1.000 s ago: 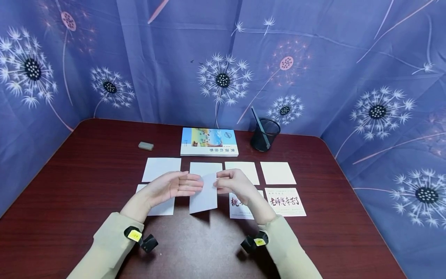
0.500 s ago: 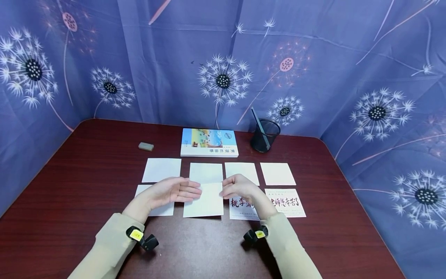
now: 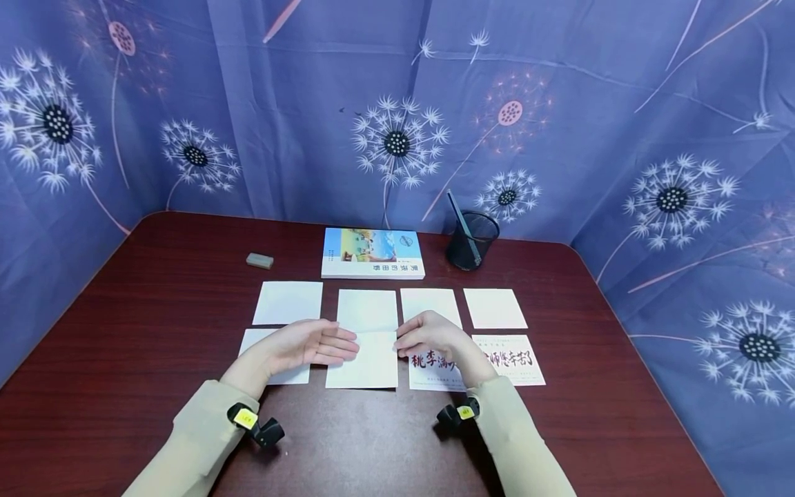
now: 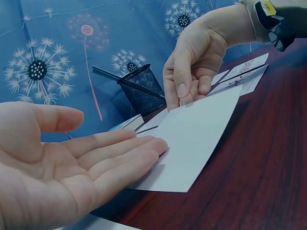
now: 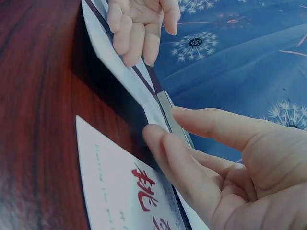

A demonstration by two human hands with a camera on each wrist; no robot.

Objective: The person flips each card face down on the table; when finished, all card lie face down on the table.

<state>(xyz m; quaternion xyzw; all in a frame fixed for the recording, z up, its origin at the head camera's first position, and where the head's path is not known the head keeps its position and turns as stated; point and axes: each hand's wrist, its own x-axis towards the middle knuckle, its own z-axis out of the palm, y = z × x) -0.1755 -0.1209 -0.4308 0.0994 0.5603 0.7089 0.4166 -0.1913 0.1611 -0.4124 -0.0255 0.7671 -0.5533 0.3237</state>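
So right now I've got a blank white card (image 3: 363, 360) sitting in the near row on the dark red table (image 3: 155, 304), second slot from the left. My right hand (image 3: 431, 336) is pinching its far right corner, thumb and fingers curled onto the edge; the left wrist view shows that pretty clearly, and that side looks lifted a bit off the wood. My left hand (image 3: 304, 343) is palm up, fingers straight and relaxed, with the tips at the card's left edge. Looks like they're touching or slightly under it, but I can't tell which for sure.

Just left of that card, half hidden under my left forearm, is another blank card (image 3: 276, 373). To the right of it are two printed cards: one with red and black brush lettering (image 3: 435, 366) partly under my right wrist, and another lettered one (image 3: 509, 359) beside it.

Far row has four blank white cards (image 3: 366, 307) lined up, all lying flat and a little apart from each other.

Beyond those, a book (image 3: 373, 253) with a blue and yellow cover lies flat. Right of it stands a black mesh pen cup (image 3: 475, 238) with one dark pen (image 3: 462, 221) leaning in it. Over on the far left is a small grey eraser (image 3: 259, 260) by itself. Blue dandelion-print cloth (image 3: 559, 103) hangs all around the table.
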